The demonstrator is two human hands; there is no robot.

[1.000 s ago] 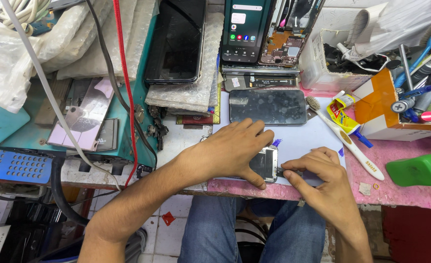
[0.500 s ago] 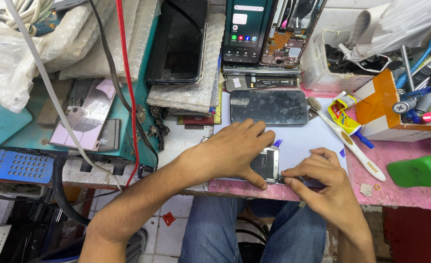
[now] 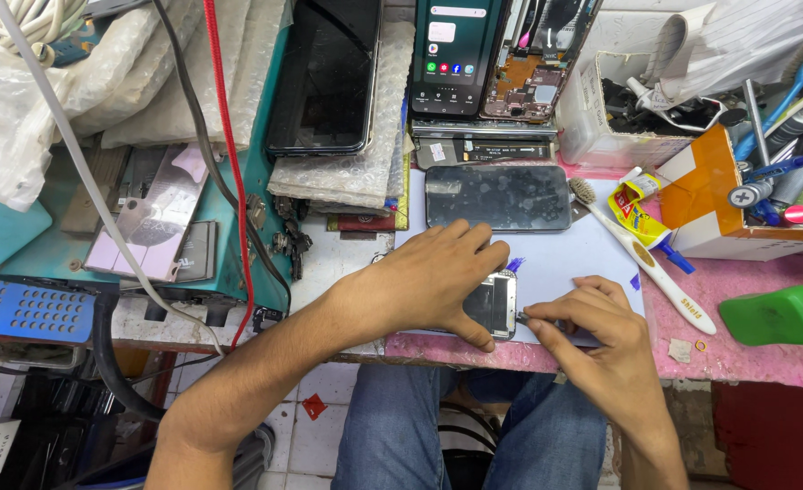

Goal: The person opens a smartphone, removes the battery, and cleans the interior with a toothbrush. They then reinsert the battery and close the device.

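Observation:
My left hand (image 3: 438,277) lies flat over an opened phone body (image 3: 494,304) and presses it onto a white sheet (image 3: 565,254) on the pink bench (image 3: 764,363). My right hand (image 3: 592,331) pinches a thin metal tool (image 3: 530,318) whose tip touches the phone body's right edge. Most of the phone body is hidden under my left palm. A dark detached screen panel (image 3: 497,197) lies just beyond my left fingers.
A toothbrush (image 3: 642,254) and a yellow glue tube (image 3: 637,213) lie right of the sheet. An orange box of tools (image 3: 737,204), a green object (image 3: 778,313), a lit phone (image 3: 456,54), an open phone frame (image 3: 528,68) and a large black panel (image 3: 327,77) surround it.
My hands stay on the phone body. The right hand's fingers have shifted slightly along its right edge.

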